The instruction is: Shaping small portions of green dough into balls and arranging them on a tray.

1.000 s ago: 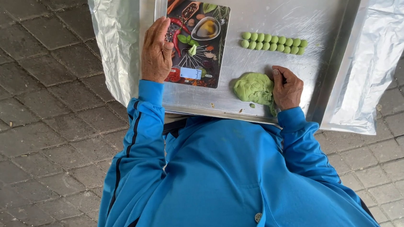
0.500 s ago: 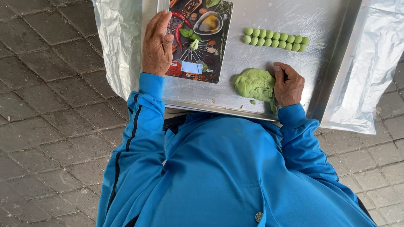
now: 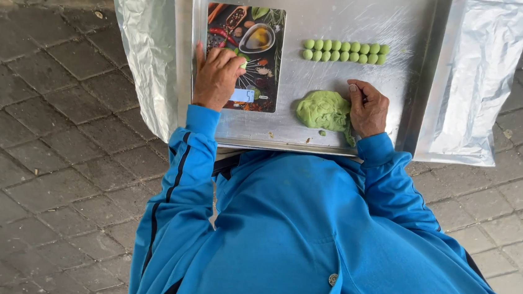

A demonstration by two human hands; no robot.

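Judging by its slumped, creased surface, I rate the green dough lump [image 3: 322, 110] as soft, pliable and probably tacky; I would take it from its outer edge with the fingertips and pinch off small portions rather than lift the whole mass. It lies on the metal tray [image 3: 350, 9], near the front rim, with the right hand [image 3: 367, 106] touching its right side, fingers curled loosely against it; I cannot tell whether a pinch of dough is held. The left hand [image 3: 215, 77] rests flat and released on the printed rectangular board [image 3: 252, 48], fingertips near a small pale panel. Count: one dough lump; about seventeen small green balls [image 3: 345, 51] in two touching rows; one board; one tray, on the foil-covered tabletop [image 3: 490, 54].
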